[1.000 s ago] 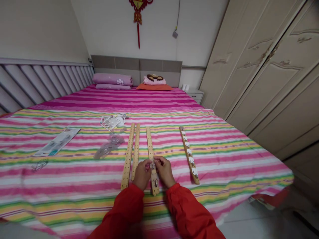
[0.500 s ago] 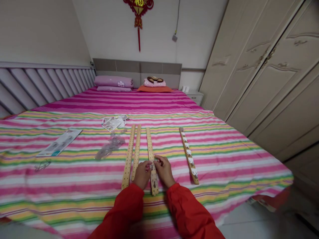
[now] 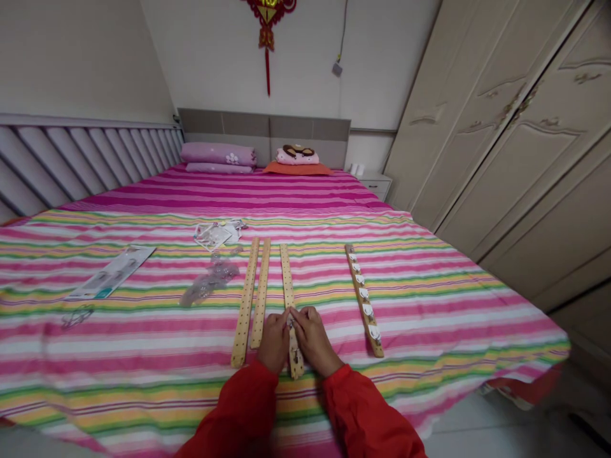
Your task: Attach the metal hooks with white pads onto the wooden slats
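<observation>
My left hand (image 3: 275, 341) and my right hand (image 3: 313, 338) meet over a narrow wooden strip (image 3: 286, 275) with rows of small holes. Their fingertips are pinched together around a small shiny metal piece (image 3: 290, 322) on the strip; its exact shape is mostly covered by the fingers. Nearer to me, another metal fitting (image 3: 296, 356) sits on the same strip. Just left of my left hand lie two more perforated strips, a longer one (image 3: 245, 302) and a shorter one (image 3: 260, 292). Right of my right hand is a strip (image 3: 365, 305) carrying several white-and-metal fittings.
On the striped bedspread (image 3: 443, 331), at left, lie a flat packet (image 3: 114, 272), thin wire-like pieces (image 3: 77, 315), crumpled clear plastic (image 3: 210, 280) and opened packaging (image 3: 217, 235). Pillows (image 3: 219, 154) rest by the headboard. A wardrobe (image 3: 520, 172) stands at right.
My right hand's fingers have tipped down and inward over the metal piece, and both hands' fingertips are now closer together. The strips stay where they were; the view has shifted slightly.
</observation>
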### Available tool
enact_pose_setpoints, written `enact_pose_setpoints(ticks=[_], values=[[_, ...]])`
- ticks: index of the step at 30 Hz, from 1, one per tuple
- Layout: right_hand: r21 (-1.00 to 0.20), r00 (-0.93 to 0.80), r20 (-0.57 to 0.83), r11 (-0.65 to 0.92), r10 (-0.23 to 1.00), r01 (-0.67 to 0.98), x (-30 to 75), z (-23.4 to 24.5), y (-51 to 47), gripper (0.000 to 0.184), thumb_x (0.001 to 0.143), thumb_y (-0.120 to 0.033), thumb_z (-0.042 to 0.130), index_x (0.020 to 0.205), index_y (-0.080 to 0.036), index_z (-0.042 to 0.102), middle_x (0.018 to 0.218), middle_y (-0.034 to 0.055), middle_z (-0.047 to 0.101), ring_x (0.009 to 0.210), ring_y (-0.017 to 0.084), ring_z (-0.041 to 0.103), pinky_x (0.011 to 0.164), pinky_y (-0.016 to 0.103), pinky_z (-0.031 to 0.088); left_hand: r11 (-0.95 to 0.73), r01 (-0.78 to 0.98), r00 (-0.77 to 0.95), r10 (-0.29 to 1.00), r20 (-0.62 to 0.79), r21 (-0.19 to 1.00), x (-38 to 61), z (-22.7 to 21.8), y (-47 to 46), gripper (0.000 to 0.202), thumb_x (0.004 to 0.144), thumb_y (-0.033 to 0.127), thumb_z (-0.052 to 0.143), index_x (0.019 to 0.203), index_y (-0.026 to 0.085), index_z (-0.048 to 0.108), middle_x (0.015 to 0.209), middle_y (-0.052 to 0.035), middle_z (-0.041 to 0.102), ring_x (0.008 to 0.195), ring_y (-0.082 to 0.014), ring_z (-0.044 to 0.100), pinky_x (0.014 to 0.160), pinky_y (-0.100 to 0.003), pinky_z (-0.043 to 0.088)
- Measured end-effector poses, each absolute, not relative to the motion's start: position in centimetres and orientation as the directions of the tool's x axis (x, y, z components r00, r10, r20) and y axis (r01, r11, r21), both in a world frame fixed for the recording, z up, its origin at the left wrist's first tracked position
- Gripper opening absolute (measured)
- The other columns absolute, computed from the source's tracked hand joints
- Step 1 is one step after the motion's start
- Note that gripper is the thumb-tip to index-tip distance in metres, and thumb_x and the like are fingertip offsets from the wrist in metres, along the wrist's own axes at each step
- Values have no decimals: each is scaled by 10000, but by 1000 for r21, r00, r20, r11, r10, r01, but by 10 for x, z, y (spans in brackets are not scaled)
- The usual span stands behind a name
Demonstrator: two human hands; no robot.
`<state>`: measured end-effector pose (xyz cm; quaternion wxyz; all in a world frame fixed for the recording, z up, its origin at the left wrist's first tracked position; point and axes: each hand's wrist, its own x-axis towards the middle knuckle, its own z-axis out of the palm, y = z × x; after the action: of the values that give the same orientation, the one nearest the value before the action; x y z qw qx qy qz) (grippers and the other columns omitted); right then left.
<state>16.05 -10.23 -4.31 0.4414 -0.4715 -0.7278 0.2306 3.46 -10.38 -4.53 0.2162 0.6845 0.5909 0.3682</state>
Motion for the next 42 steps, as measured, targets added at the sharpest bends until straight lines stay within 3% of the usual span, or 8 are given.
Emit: enact_pose_setpoints(ticks=[6, 11, 19, 25, 37, 42], values=[[-716, -270, 385, 470, 882, 515, 166, -42, -98, 468, 848, -103, 469, 1276, -283, 526, 886, 49, 471, 868, 207, 474, 794, 350, 452, -218, 667, 55, 968, 245, 712, 37, -45, -105, 459, 807, 122, 343, 1203, 114, 575, 819, -73, 517, 798, -188, 534, 808, -358, 474], [-735, -218, 408, 461, 887, 497, 167, -45, -102, 474, 829, -89, 489, 1250, -294, 555, 905, 58, 509, 885, 213, 488, 809, 367, 455, -212, 597, 19, 968, 251, 773, 37, -44, -107, 428, 815, 175, 354, 1147, 114, 617, 817, -72, 530, 790, -188, 545, 801, -365, 475], [-887, -71, 358, 362, 931, 287, 168, -57, -100, 370, 773, -104, 543, 1073, -265, 687, 873, 49, 574, 856, 188, 563, 773, 323, 496, -146, 503, -68, 976, 207, 852, 36, -43, -106, 393, 748, 158, 444, 1069, 130, 669, 797, -53, 560, 824, -184, 550, 832, -333, 464], [-921, -61, 325, 331, 944, 208, 165, -48, -106, 361, 775, -105, 507, 1028, -263, 710, 828, 46, 624, 818, 189, 599, 763, 328, 508, -17, 489, -141, 985, 98, 872, 38, -35, -105, 369, 713, 118, 485, 1015, 132, 697, 731, -22, 554, 774, -169, 547, 813, -318, 467], [-953, -34, 253, 255, 967, 164, 167, -46, -105, 248, 808, -300, 533, 877, -218, 757, 753, 56, 656, 758, 208, 610, 712, 333, 493, -52, 465, -129, 984, 126, 884, 37, -33, -107, 375, 728, 128, 484, 1041, 124, 691, 805, -62, 630, 815, -185, 589, 822, -331, 480], [-967, -42, 227, 230, 973, 107, 170, -46, -105, 262, 796, -370, 564, 884, -216, 758, 798, 69, 682, 823, 221, 623, 780, 360, 491, -27, 453, -145, 984, 104, 891, 38, -36, -107, 395, 717, 110, 491, 1064, 123, 680, 836, -64, 623, 822, -169, 577, 834, -311, 474]])
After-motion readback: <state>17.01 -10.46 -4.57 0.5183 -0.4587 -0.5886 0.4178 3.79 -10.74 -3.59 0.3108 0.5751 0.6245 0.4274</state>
